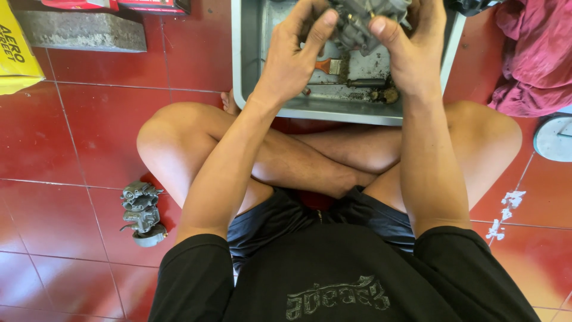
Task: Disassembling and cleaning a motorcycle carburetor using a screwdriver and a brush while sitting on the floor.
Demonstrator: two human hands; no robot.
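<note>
I sit cross-legged on a red tiled floor. Both hands hold a grey metal carburetor [357, 24] above a grey metal tray [250, 71]. My left hand [292, 56] grips its left side, thumb pressed on the body. My right hand [408, 50] clasps its right side, thumb on top. Inside the tray lie a small brush with an orange handle [330, 65] and dirty small parts [384, 94]; most of the tray floor is hidden behind my hands.
A second grey carburetor body [142, 213] lies on the floor by my left knee. A concrete block [83, 30] and a yellow bag [16, 50] sit far left. Pink cloth [533, 56] is heaped at right, with a white round lid [555, 138] below it.
</note>
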